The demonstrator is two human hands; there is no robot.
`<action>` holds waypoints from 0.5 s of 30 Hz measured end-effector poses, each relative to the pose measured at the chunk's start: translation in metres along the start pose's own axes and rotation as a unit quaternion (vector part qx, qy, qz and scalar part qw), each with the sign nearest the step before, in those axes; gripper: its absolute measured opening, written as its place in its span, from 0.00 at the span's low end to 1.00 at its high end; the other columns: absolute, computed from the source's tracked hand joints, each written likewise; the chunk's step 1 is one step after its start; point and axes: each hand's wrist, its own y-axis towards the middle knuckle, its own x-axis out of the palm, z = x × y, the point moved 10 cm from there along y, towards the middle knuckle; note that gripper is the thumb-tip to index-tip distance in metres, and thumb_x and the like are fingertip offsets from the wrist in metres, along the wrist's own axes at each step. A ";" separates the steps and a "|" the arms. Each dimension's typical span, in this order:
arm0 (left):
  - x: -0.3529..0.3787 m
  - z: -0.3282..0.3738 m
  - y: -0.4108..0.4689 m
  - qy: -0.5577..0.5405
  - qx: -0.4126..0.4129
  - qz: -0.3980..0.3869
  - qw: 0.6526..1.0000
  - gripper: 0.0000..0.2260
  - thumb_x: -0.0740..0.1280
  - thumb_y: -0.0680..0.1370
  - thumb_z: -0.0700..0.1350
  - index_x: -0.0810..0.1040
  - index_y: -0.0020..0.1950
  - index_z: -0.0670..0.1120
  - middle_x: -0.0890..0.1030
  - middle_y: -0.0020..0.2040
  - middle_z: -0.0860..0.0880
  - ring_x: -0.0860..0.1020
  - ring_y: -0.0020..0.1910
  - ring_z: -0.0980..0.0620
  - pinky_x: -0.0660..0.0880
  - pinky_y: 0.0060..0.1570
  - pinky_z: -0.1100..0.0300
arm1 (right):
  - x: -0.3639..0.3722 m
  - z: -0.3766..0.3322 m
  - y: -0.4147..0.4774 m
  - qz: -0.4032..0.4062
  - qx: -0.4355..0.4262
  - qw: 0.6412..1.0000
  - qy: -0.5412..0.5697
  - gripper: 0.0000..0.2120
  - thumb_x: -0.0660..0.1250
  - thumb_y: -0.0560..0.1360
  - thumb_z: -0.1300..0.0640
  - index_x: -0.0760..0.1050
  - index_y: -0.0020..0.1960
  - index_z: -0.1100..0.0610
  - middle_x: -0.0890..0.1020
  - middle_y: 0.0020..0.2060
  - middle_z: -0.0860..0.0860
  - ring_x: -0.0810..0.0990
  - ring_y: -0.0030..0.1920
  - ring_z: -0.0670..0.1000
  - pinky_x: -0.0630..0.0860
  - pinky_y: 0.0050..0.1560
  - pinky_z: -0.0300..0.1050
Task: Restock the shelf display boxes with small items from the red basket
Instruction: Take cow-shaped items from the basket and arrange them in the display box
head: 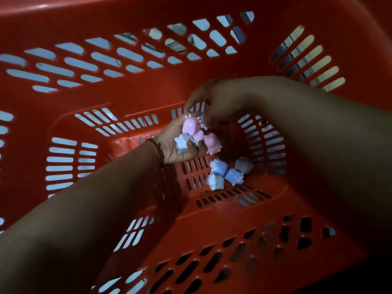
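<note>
While four pale figurines (pixel 227 172) lie tumbled every which way on the red basket (pixel 148 92) floor, the left hand (pixel 171 153) cups pink and white figurines (pixel 192 127) above them, right hand (pixel 214 100) fingers curled over these, grip unclear.

A: What carried the stock?
B: Red basket (pixel 137 96). Slotted walls, slotted floor (pixel 261 181).
A: Anything directly on that floor?
B: Four toy figures (pixel 234 176) sat in one tight cluster, touching each other. Two were blue and white, one greyish lilac, one mostly white. They lay near the floor's right side.
</note>
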 end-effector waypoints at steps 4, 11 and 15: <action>0.013 0.002 -0.002 0.016 -0.004 -0.019 1.000 0.15 0.74 0.75 0.49 0.82 0.52 0.38 0.83 0.43 0.40 0.82 0.37 0.44 0.80 0.27 0.58 | -0.021 0.008 -0.009 0.057 0.035 0.994 -0.089 0.22 0.73 0.74 0.66 0.79 0.67 0.56 0.84 0.56 0.52 0.77 0.38 0.46 0.65 0.22 0.24; 0.047 0.028 -0.022 0.072 0.012 0.136 0.988 0.20 0.61 0.82 0.56 0.79 0.56 0.39 0.81 0.48 0.39 0.81 0.35 0.45 0.79 0.26 0.58 | -0.069 0.000 -0.075 0.156 0.022 0.983 -0.090 0.15 0.69 0.75 0.64 0.82 0.61 0.60 0.85 0.52 0.58 0.83 0.49 0.58 0.73 0.35 0.41; 0.158 0.017 -0.039 0.072 0.026 0.007 0.997 0.12 0.71 0.79 0.47 0.80 0.53 0.39 0.79 0.48 0.37 0.81 0.36 0.42 0.79 0.28 0.58 | -0.111 -0.008 -0.159 0.294 0.005 0.956 -0.026 0.16 0.69 0.74 0.64 0.82 0.60 0.56 0.82 0.41 0.48 0.77 0.44 0.47 0.68 0.39 0.36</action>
